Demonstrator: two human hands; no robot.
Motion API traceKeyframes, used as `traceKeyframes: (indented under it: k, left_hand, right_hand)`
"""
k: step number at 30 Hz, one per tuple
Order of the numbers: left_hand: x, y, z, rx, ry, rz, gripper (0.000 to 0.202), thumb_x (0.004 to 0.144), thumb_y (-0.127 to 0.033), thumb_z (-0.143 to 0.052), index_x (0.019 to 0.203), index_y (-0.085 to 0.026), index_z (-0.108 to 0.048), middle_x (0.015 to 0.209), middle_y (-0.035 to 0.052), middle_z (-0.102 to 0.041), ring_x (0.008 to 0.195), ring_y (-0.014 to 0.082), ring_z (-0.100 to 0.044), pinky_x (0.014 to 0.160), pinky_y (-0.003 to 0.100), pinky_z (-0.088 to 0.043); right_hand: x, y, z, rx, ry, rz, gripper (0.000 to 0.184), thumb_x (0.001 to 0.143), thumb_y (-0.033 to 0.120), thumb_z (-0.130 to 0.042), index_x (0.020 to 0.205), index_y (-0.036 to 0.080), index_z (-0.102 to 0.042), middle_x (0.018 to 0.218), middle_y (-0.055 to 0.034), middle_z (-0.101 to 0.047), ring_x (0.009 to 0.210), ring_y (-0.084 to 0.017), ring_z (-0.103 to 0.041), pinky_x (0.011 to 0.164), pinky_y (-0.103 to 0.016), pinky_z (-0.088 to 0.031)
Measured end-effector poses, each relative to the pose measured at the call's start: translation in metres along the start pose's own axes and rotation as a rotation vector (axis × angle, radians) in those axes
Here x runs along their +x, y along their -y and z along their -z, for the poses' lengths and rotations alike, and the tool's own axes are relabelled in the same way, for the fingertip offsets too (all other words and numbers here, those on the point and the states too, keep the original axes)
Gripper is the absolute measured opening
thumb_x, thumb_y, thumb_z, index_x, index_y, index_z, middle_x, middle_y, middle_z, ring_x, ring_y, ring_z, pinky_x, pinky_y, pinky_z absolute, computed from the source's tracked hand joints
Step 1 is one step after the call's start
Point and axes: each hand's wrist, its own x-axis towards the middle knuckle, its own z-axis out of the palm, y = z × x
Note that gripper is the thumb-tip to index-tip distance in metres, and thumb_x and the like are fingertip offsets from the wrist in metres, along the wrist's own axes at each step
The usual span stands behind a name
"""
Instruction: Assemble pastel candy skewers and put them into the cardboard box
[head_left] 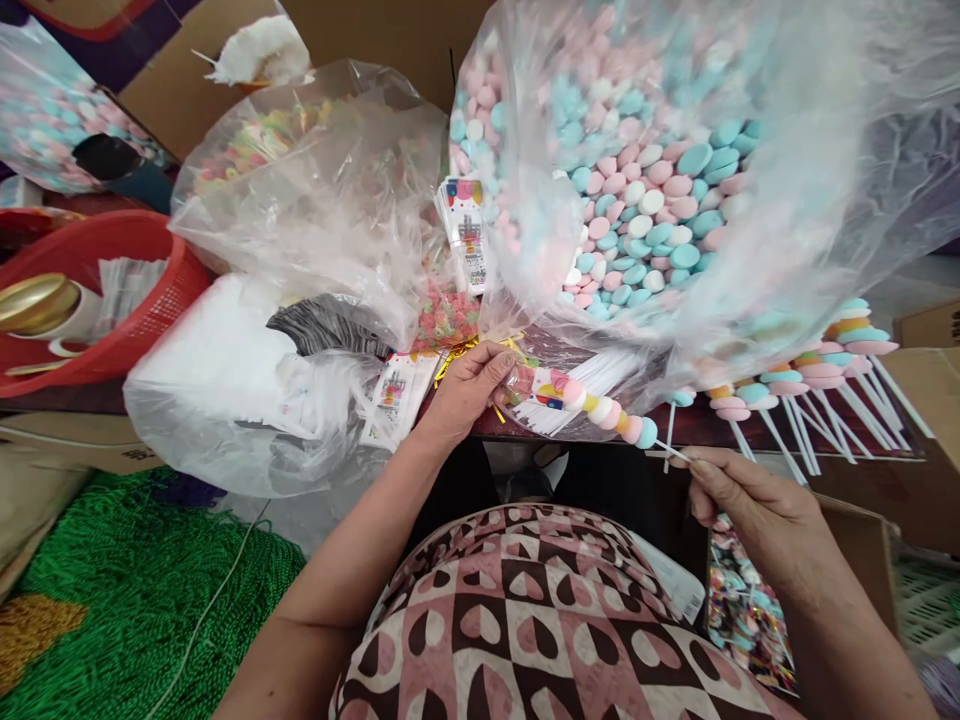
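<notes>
A candy skewer [611, 412] with pink, white, yellow and blue sweets lies slantwise between my hands, a printed label near its upper end. My left hand [469, 385] pinches that upper end, where clear plastic and gummy sweets show beside the fingers. My right hand [754, 505] grips the lower end of its thin white stick [673, 452] between thumb and fingers. Loose white sticks [551, 415] lie in clear plastic just behind the skewer. Gold twist ties [454, 355] and a stack of printed cards [401, 395] are close to my left hand.
A large clear bag of pink, blue and white sweets [645, 220] stands behind. Several more skewers [817, 375] line the table's right edge. Further left are a bag of gummies [277, 150], a bag of white sheets [225, 350] and a red basket [157, 310]. Green cords [150, 580] lie below.
</notes>
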Motion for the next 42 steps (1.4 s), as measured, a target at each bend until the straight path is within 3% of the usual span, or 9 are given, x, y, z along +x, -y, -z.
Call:
traceKeyframes:
  k: [12, 16, 19, 22, 29, 33, 37, 42]
  left_hand:
    - [-0.006, -0.007, 0.000, 0.226, 0.047, -0.127, 0.032, 0.083, -0.049, -0.066, 0.081, -0.017, -0.064, 0.060, -0.0060, -0.050, 0.050, 0.0047, -0.044, 0.052, 0.019, -0.038]
    - [-0.006, -0.007, -0.001, 0.172, 0.018, -0.117, 0.034, 0.081, -0.052, -0.066, 0.080, -0.018, -0.063, 0.061, -0.0053, -0.050, 0.049, 0.0051, -0.043, 0.049, 0.019, -0.036]
    - [-0.005, -0.007, -0.002, 0.094, -0.039, -0.091, 0.038, 0.077, -0.055, -0.070, 0.077, -0.018, -0.061, 0.061, -0.0054, -0.051, 0.047, 0.0049, -0.042, 0.045, 0.019, -0.033]
    - [-0.007, -0.005, -0.003, 0.100, -0.010, -0.076, 0.036, 0.079, -0.053, -0.069, 0.078, -0.017, -0.062, 0.060, -0.0056, -0.051, 0.047, 0.0045, -0.041, 0.045, 0.019, -0.032]
    - [-0.011, 0.005, -0.011, 0.092, 0.092, -0.076, 0.033, 0.083, -0.049, -0.066, 0.077, -0.016, -0.062, 0.061, -0.0046, -0.053, 0.047, 0.0039, -0.039, 0.046, 0.019, -0.031]
    - [-0.009, 0.000, -0.013, -0.022, 0.040, -0.054, 0.034, 0.081, -0.050, -0.068, 0.077, -0.017, -0.059, 0.062, -0.0053, -0.050, 0.046, 0.0033, -0.037, 0.044, 0.018, -0.030]
    - [-0.009, -0.006, -0.009, -0.101, -0.005, 0.005, 0.036, 0.077, -0.051, -0.072, 0.079, -0.018, -0.058, 0.060, -0.0070, -0.041, 0.047, 0.0035, -0.033, 0.042, 0.016, -0.026]
    - [-0.011, -0.004, -0.010, -0.071, 0.014, -0.004, 0.038, 0.078, -0.052, -0.070, 0.074, -0.017, -0.058, 0.058, -0.0060, -0.042, 0.046, 0.0034, -0.033, 0.041, 0.017, -0.023]
  right_hand:
    - [0.000, -0.006, -0.002, 0.043, 0.039, -0.074, 0.040, 0.079, 0.057, -0.068, 0.088, 0.018, -0.070, 0.047, 0.0020, -0.052, 0.047, -0.012, -0.045, 0.042, -0.023, -0.031]
    - [0.000, -0.005, -0.006, 0.136, 0.060, -0.087, 0.040, 0.078, 0.058, -0.069, 0.088, 0.019, -0.069, 0.047, 0.0020, -0.053, 0.045, -0.011, -0.044, 0.040, -0.023, -0.027]
    - [-0.003, 0.000, -0.007, 0.073, 0.061, -0.095, 0.040, 0.079, 0.057, -0.068, 0.088, 0.018, -0.070, 0.048, 0.0021, -0.052, 0.047, -0.011, -0.045, 0.042, -0.024, -0.032]
    - [-0.005, 0.006, -0.006, 0.037, 0.063, -0.063, 0.037, 0.083, 0.055, -0.065, 0.090, 0.019, -0.070, 0.051, 0.0018, -0.054, 0.049, -0.011, -0.047, 0.047, -0.025, -0.038]
    - [0.003, 0.006, -0.019, 0.057, 0.308, 0.062, 0.038, 0.086, 0.055, -0.062, 0.100, 0.020, -0.066, 0.067, -0.0027, -0.069, 0.058, -0.014, -0.063, 0.058, -0.026, -0.051]
    - [0.006, 0.007, -0.028, 0.220, 0.232, 0.036, 0.028, 0.089, 0.048, -0.062, 0.095, 0.020, -0.064, 0.071, -0.0015, -0.070, 0.054, -0.011, -0.063, 0.054, -0.023, -0.051]
    - [0.006, 0.019, -0.025, 0.423, 0.125, 0.119, 0.019, 0.089, 0.040, -0.064, 0.097, 0.023, -0.062, 0.079, -0.0006, -0.072, 0.054, -0.010, -0.063, 0.053, -0.022, -0.049]
    - [0.018, 0.053, -0.036, 0.509, 0.165, 0.153, 0.013, 0.086, 0.032, -0.069, 0.083, 0.022, -0.062, 0.080, 0.0001, -0.071, 0.054, -0.009, -0.058, 0.055, -0.022, -0.047]
